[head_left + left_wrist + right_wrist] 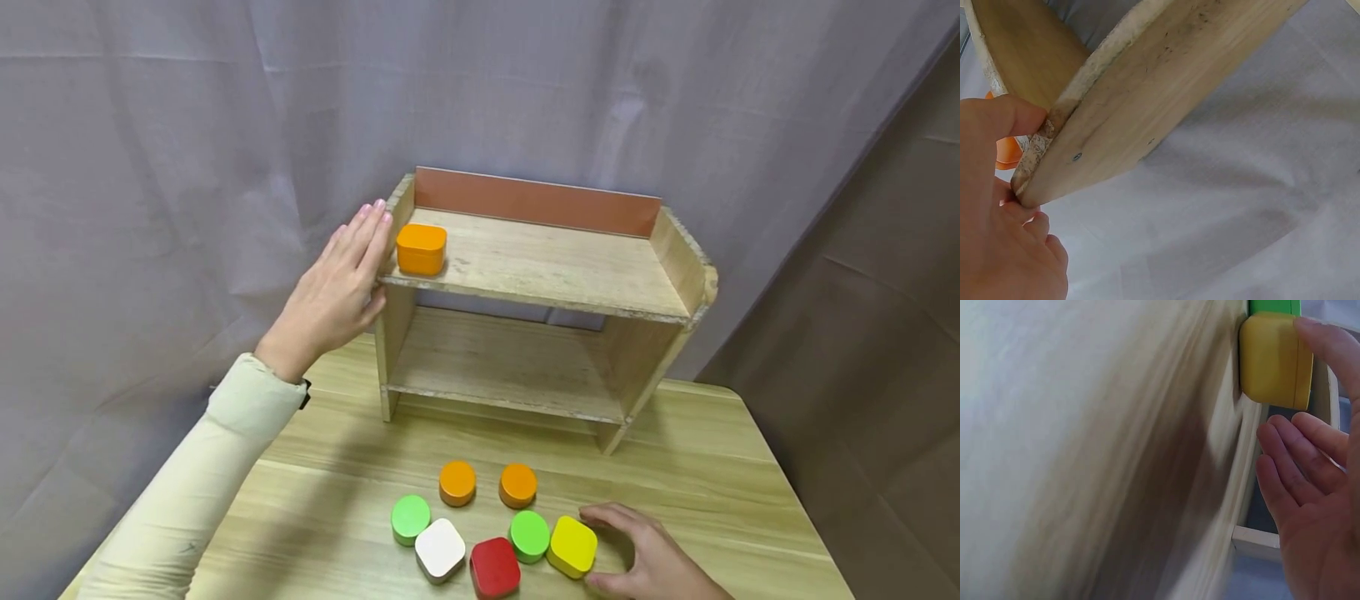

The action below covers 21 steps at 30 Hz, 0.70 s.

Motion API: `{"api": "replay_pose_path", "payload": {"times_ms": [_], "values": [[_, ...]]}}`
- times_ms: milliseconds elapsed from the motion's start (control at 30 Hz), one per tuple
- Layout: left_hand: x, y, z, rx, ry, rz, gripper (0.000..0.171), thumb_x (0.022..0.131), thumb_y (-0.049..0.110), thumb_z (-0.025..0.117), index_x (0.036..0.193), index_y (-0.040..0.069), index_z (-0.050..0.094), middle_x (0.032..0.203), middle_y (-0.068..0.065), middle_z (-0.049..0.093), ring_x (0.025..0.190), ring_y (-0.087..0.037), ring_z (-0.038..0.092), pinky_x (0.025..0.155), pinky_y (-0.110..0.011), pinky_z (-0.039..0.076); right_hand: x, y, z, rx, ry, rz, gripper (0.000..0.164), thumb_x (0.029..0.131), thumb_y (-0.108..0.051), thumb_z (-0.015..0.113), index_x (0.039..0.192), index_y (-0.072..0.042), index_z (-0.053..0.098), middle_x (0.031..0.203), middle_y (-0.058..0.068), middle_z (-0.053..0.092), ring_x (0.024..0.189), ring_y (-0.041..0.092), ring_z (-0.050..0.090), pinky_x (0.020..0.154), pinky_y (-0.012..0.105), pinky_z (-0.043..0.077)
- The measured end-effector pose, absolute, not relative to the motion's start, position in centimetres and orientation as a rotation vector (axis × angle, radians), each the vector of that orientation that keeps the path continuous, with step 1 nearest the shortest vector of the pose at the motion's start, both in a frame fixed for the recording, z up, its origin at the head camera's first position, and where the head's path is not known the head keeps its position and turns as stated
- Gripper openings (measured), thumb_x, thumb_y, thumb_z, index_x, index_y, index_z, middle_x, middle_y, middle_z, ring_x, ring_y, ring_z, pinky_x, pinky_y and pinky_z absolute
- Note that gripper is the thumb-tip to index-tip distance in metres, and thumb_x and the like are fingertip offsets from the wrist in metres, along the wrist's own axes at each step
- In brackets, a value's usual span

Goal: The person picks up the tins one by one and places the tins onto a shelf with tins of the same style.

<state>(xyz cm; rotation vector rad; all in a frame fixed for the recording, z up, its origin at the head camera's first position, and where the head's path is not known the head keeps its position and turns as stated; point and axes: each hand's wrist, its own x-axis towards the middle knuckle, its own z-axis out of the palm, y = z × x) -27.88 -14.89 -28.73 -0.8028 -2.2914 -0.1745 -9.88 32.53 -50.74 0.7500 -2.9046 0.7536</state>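
Note:
My left hand (pixel 333 283) holds the left side panel of a small two-tier wooden shelf (pixel 570 271), its fingers along the top and its thumb at the front edge. In the left wrist view, the thumb and fingers are on either side of the panel's corner (pixel 1032 153). An orange rounded block (pixel 422 249) sits on the upper board just beside that hand. Down on the table, my right hand (pixel 648 554) is spread around a yellow rounded-square block (pixel 572 546). In the right wrist view its thumb is at the block's edge, while the other fingers (pixel 1285 481) stand apart from it.
Around the yellow block on the wooden table (pixel 697 475) are two green round blocks (pixel 529 536), two orange round blocks (pixel 517 485), a white square block (pixel 440 549) and a red square block (pixel 495 567). A grey curtain (pixel 225 167) hangs behind the shelf.

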Motion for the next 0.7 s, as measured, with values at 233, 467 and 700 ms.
{"api": "replay_pose_path", "payload": {"times_ms": [233,467,700], "values": [[-27.9,-14.9,-28.7,-0.807,-2.289,-0.173,0.091,0.092,0.009,0.069,0.167,-0.002,0.018,0.178,-0.018,0.016,0.164,-0.036,0.022,0.133,-0.054,0.025,-10.0,32.2,-51.0,0.716,-2.944,0.789,0.07,0.076,-0.052,0.091,0.136,-0.023,0.067,0.132,-0.012,0.071,0.119,0.009,0.066,0.099,0.03,0.059],[-27.9,-14.9,-28.7,-0.811,-2.285,-0.184,0.09,0.092,0.009,0.068,0.167,-0.002,0.018,0.178,-0.018,0.017,0.164,-0.037,0.023,0.133,-0.055,0.026,-10.2,31.8,-51.4,0.789,-2.862,0.838,0.066,0.076,-0.044,0.094,0.134,-0.031,0.066,0.129,-0.016,0.07,0.115,0.006,0.067,0.098,0.025,0.058],[-27.9,-15.0,-28.7,-0.812,-2.284,-0.188,0.09,0.092,0.009,0.067,0.167,-0.002,0.019,0.178,-0.018,0.017,0.164,-0.037,0.022,0.133,-0.055,0.026,-10.4,31.4,-51.5,0.811,-2.859,0.926,0.064,0.076,-0.037,0.094,0.134,-0.033,0.065,0.128,-0.016,0.07,0.114,0.004,0.066,0.099,0.021,0.056]]}}
